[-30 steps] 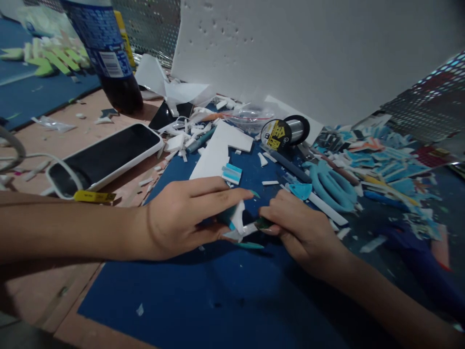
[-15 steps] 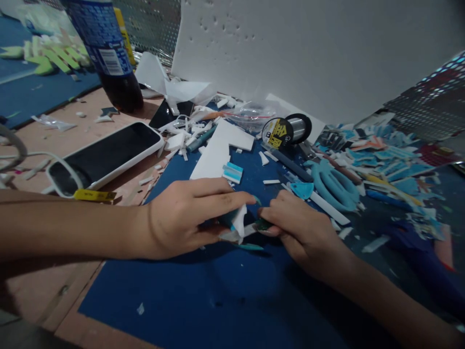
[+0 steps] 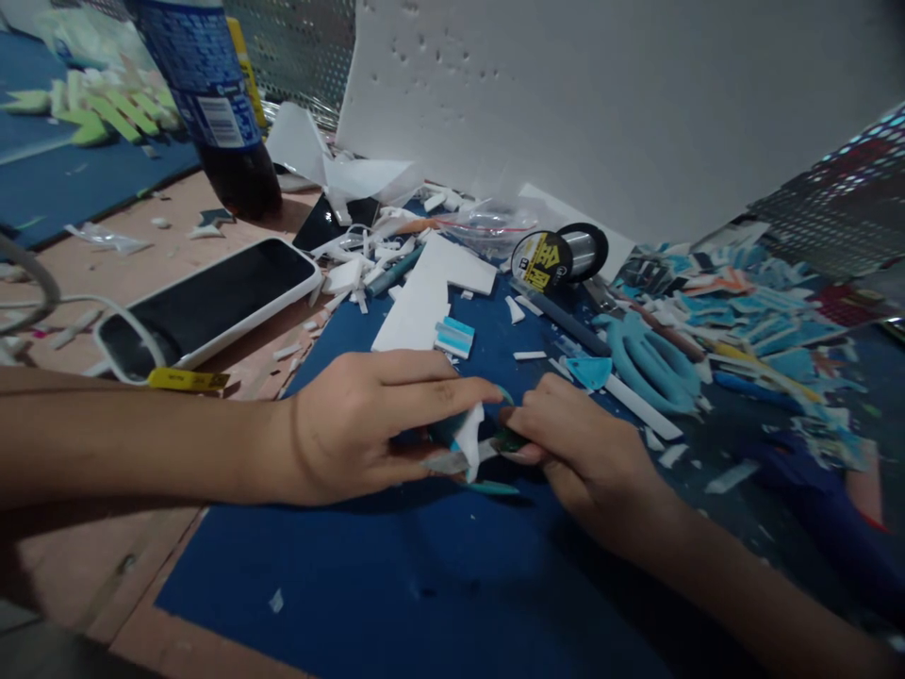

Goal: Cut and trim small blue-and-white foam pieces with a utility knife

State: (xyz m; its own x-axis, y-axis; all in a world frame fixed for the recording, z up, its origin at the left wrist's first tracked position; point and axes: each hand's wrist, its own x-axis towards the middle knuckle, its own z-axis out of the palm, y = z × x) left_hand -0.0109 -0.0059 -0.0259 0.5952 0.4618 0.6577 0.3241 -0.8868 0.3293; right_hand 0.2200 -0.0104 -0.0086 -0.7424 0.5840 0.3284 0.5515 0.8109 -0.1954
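Note:
Over the blue mat [image 3: 353,575], my left hand [image 3: 374,424] pinches a small white-and-blue foam piece [image 3: 468,441] between thumb and fingers. My right hand [image 3: 580,443] is closed around a knife with a dark handle, mostly hidden by the fingers. Its thin grey blade [image 3: 447,462] points left, against the underside of the foam piece and close to my left thumb. A thin teal sliver [image 3: 491,488] shows just below the blade. Beyond my left hand lie a white foam board piece [image 3: 417,297] and a small blue-and-white piece [image 3: 454,337].
A phone [image 3: 212,302] with a cable and a dark drink bottle [image 3: 226,123] stand left. Behind are a wire spool [image 3: 544,259] and white scraps. On the right are blue-handled scissors [image 3: 654,363], a heap of blue offcuts [image 3: 749,292] and a dark blue tool [image 3: 813,509].
Both hands stay nearly in place. The foam piece and the blade have shifted very slightly against each other; the whole view has drifted a little.

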